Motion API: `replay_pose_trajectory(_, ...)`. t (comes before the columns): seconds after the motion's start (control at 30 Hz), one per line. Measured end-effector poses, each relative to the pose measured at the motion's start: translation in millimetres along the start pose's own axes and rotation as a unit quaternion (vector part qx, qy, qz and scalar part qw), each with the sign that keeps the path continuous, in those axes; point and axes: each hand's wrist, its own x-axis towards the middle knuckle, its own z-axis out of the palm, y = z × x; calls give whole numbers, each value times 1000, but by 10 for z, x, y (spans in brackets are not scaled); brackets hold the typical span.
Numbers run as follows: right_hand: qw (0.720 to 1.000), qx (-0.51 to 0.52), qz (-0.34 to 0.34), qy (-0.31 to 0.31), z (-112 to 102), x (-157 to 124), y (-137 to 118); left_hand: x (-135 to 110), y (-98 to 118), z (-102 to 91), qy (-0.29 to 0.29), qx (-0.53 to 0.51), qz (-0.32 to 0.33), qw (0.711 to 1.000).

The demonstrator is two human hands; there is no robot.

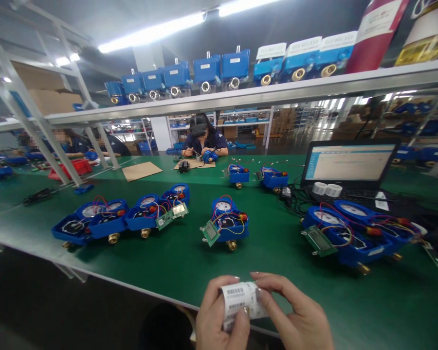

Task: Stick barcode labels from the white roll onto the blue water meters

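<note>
1. Head view showed your left hand (221,318) curled round a strip of labels (237,304), thumb pressed on its front. Your right hand (295,311) pinched the strip's right side, fingers bent and nearly closed. The strip was over the near edge of the green table (160,272).

2. Done, it seemed: wires were in the middle meter (231,231), just off 11 o'clock from your hands. One meter at 2 o'clock had a white patch (376,251), maybe a label.

3. Left to do, I'd guess: lots. Your labels were not on a meter. The middle meter's green board (210,232) hung outside, and its top was open. More open meters (107,226) stood in a row at 10 o'clock.

4. At 1 o'clock you had a lit laptop (350,163), with white rolls (326,188) on it.

5. High up at 12 o'clock, a long shelf (219,101) held blue meters. Under it, between 11 and 12 o'clock, a co-worker (217,141) sat across the table. Bright lights (160,31) hung above.
</note>
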Motion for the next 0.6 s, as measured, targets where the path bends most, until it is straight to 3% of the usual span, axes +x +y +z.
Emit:
replay_pose_trajectory(0.17,994,-76,-60,46,101,-6,36,-10,-38,4,18,15,-20,1000)
replay_pose_trajectory(0.33,996,-81,5,45,229,-29,23,-16,-31,-17,40,55,-47,997)
replay_pose_trajectory(0.6,993,22,112,-9,372,-26,50,-61,-109,-69,68,119,-2,991)
